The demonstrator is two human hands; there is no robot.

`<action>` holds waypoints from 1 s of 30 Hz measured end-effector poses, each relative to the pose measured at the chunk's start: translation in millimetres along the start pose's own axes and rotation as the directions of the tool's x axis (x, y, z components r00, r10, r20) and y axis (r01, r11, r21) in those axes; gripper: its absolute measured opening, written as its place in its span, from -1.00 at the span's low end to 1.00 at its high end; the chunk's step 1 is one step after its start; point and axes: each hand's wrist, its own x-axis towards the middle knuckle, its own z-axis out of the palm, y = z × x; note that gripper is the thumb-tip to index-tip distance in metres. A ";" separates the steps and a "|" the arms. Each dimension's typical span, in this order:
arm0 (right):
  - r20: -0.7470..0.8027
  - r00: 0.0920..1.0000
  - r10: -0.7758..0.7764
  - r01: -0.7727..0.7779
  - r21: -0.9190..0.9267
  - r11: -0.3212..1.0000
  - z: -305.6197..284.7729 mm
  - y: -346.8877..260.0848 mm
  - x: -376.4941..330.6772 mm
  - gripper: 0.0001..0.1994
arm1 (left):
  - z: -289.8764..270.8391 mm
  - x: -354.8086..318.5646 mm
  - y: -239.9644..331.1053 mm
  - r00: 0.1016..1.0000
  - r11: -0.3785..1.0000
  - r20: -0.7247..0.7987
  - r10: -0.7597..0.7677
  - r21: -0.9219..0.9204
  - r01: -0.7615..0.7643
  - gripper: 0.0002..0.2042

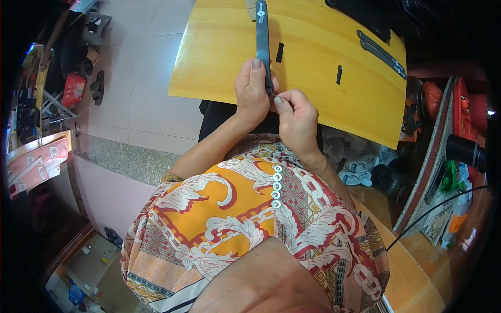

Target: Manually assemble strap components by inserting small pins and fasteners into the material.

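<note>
A long black strap (262, 39) with pale printing near its far end stands out over the near edge of the yellow table. My left hand (251, 96) is closed round its lower part, the thumb lying flat along it. Thumb and forefinger of my right hand (298, 119) pinch at the strap's near end, close beside the left fingers. Exactly what lies between those right fingertips is mostly hidden. Two small black strips, one nearer (280, 52) and one further right (340, 74), lie on the tabletop.
The yellow table (219, 57) spreads out ahead. More black straps (383, 55) lie at its right side, and a dark pile (362, 18) sits at the far right. Shoes (360, 169) are below the table, and a cluttered shelf (430, 167) stands at the right.
</note>
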 end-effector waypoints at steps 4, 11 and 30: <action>-0.061 0.953 -0.296 0.271 -0.258 0.927 3.7 -0.9 1.0 -0.91 | 0.3 0.5 0.7 1.000 0.998 0.006 0.006 0.057 -0.006 -0.67; 0.249 0.844 0.475 -0.536 0.359 0.764 -1.0 -3.0 5.4 -0.95 | -2.1 -1.9 -4.4 0.999 0.998 -0.014 0.046 0.031 -0.046 -0.68; 0.020 0.842 -0.539 0.458 -0.552 0.696 3.1 -3.4 5.9 -0.91 | 0.5 -3.4 -1.3 0.996 0.994 -0.004 0.090 0.065 -0.090 -0.70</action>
